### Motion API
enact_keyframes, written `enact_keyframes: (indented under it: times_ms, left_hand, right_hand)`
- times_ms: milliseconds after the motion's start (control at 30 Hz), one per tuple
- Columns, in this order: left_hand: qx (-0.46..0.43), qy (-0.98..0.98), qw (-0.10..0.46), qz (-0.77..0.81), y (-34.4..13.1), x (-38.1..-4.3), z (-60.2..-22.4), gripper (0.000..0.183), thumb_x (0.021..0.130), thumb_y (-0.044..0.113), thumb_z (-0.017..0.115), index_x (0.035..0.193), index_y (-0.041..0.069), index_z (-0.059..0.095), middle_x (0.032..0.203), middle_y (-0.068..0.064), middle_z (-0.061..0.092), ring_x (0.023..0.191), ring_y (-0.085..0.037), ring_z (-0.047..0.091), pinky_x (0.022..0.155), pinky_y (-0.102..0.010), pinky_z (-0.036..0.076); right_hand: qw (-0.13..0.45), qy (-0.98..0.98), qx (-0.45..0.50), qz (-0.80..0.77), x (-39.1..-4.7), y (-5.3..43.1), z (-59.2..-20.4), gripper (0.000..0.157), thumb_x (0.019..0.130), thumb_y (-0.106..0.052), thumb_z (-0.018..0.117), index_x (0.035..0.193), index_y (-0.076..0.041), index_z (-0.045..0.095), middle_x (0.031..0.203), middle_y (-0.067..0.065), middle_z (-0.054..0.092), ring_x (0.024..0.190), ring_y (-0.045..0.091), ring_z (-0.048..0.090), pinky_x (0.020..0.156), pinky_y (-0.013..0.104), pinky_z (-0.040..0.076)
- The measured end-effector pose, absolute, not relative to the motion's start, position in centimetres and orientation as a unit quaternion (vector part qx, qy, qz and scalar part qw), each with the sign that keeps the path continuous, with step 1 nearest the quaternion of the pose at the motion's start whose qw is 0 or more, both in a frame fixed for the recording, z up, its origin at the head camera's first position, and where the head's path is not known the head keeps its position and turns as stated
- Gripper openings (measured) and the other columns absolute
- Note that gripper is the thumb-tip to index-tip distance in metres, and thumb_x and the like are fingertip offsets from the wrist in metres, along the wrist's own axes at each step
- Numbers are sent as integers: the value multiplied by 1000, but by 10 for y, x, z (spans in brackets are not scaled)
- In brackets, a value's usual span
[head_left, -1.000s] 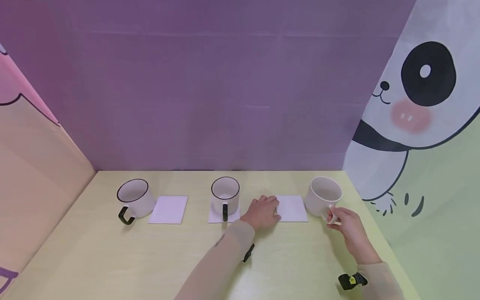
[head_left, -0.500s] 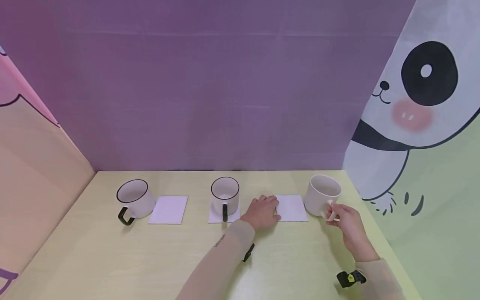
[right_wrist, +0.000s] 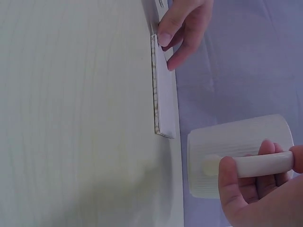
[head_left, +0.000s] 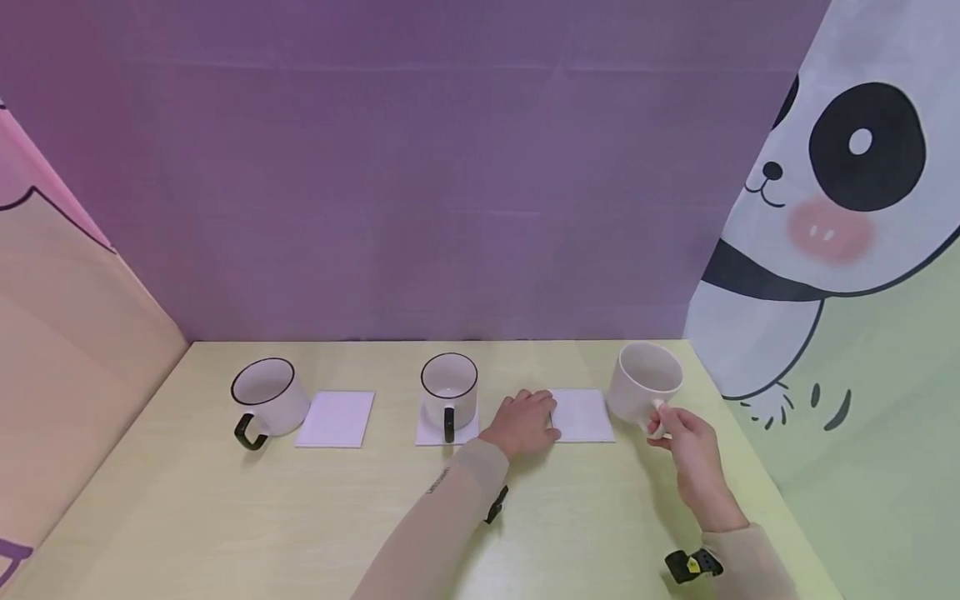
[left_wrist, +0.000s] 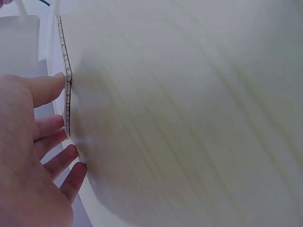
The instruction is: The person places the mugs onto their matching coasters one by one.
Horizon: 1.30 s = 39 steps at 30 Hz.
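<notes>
White mug (head_left: 637,392), one, held by its handle (right_wrist: 264,164); white square (head_left: 583,417), one, touched at its edge.
Mug: near upright, to the right of the square, seemingly just off the desk (head_left: 300,517). Right hand (head_left: 693,458): fingers closed about the handle, thumb pressing it. Left hand (head_left: 522,423): fingers loosely spread, gripping nothing, tips at the square's left edge. For comparison: black-rimmed mug (head_left: 437,408) standing on the middle square (head_left: 427,436), handle toward the person. Handling, as judged: keep the grip firm, since a handle hold may let the body tip; carry the base level and high enough to clear the square's edge; steady the square lightly, left fingertips outside the base's path; lower centrally, releasing only once the base sits flat.
</notes>
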<state>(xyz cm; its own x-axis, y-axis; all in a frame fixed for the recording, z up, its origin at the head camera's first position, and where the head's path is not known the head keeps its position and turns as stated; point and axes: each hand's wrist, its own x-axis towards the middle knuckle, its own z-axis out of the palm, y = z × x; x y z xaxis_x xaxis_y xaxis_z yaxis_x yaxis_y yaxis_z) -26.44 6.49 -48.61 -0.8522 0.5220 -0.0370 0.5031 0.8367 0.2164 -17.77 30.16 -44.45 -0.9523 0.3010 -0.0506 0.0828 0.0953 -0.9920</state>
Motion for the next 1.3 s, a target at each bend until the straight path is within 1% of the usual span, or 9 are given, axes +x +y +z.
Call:
enact_keyframes:
  times_ms: [200,533,733,867,967,1100,1300]
  left_hand:
    - [266,956,48,109,65,-265,-486,53,100,42,60,145,16,55,154,3,47,137,-22,43,108,-43,40]
    - [265,956,47,113,63,-266,-486,50,98,42,62,141,17,58,152,4,49,135,-21,45,105,-42,41]
    - [271,955,45,111,64,-266,-485,49,98,43,62,140,18,58,152,4,49,135,-21,45,104,-40,42]
    - [274,954,44,110,64,-265,-483,46,98,42,63,136,17,59,151,4,50,133,-22,46,102,-41,43]
    - [273,955,45,105,64,-265,-482,46,98,42,62,137,18,59,151,5,49,133,-21,46,101,-40,43]
    - [270,956,51,101,65,-265,-481,51,99,43,61,142,17,56,153,4,48,135,-21,44,104,-40,42]
    - [273,956,50,98,65,-267,-483,51,99,43,61,142,16,57,152,3,49,134,-22,45,104,-40,43]
  right_hand:
    - [102,-720,-126,674,-176,296,-443,27,108,-18,49,100,5,62,80,-5,60,82,11,58,80,27,57]
    - [108,-705,-121,690,-175,284,-440,24,107,-14,51,94,1,64,78,-4,61,81,10,59,78,29,58]
    - [112,-700,-120,695,-177,278,-441,23,107,-12,52,95,2,64,78,-3,61,80,11,59,77,29,58]
    - [109,-702,-119,693,-177,273,-441,23,107,-13,52,97,5,64,77,-3,61,80,11,60,77,30,58]
    - [106,-700,-117,697,-178,270,-440,24,107,-14,52,96,5,64,78,-2,61,80,11,59,77,30,58]
    - [102,-698,-118,699,-178,265,-439,25,107,-15,52,96,4,64,79,-2,60,80,11,58,77,30,58]
    - [99,-698,-122,698,-180,257,-440,26,107,-15,52,98,7,63,78,-2,60,81,10,58,77,29,58]
